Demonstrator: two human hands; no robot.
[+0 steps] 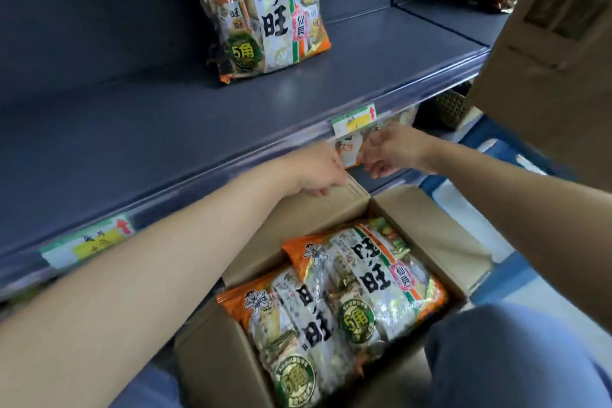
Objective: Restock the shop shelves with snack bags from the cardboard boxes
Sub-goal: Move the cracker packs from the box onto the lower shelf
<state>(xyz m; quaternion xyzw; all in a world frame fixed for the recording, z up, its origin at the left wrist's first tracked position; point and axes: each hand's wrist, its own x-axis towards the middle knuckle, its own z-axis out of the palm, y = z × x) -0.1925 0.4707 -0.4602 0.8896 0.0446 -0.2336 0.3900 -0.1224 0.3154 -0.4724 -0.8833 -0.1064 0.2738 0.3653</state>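
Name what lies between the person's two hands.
Head view: a snack bag, mostly hidden under the shelf edge, shows between the left hand and right hand.

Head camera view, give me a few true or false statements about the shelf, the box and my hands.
1. One snack bag stands upright on the upper shelf. True.
2. The open cardboard box is empty. False: two bags lie in it.
3. Both hands are down inside the box. False: the left hand and right hand are up by its far flap, under the shelf's edge.
4. The shelf's front edge carries price labels with red arrows. True.
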